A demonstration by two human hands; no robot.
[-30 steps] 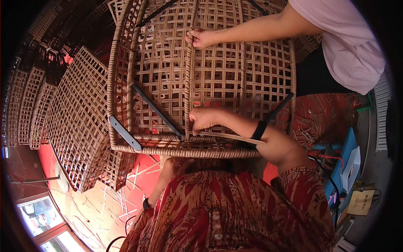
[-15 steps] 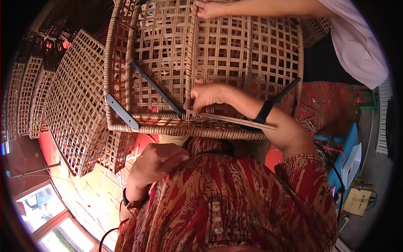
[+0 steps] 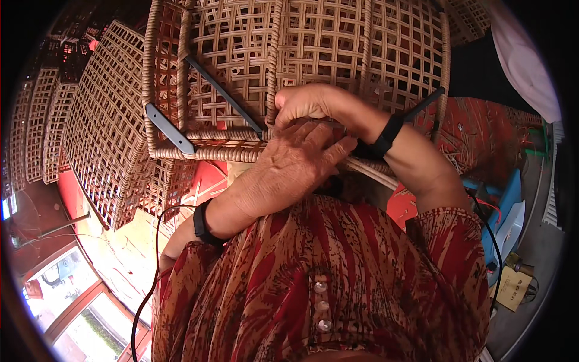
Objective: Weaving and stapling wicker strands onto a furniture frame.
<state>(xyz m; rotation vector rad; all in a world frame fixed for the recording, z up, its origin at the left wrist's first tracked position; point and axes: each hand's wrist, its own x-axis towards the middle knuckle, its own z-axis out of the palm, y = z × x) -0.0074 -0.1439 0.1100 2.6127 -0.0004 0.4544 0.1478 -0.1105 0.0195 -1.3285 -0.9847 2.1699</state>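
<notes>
Here we are with both hands crowded together at the lower rail of the woven frame (image 3: 329, 54), which spreads out above and to either side of the grip. Our right hand (image 3: 307, 104) has its fingers bent in close to the foot of the wrapped rib (image 3: 275, 48), while our left hand (image 3: 286, 161) lies back-up just below, fingers half curled and reaching in under it. The fingertips are hidden, so we can't tell how tightly either one closes, or on what. Out to the right of the grip trail the loose strands (image 3: 380, 175); left of it sit a dark strut (image 3: 223, 95) and a grey plate (image 3: 170, 128). We'd judge this as fixing a strand where rib meets rail, and the next move calls for steadying the joint with one hand and drawing the strand snug with the other.
</notes>
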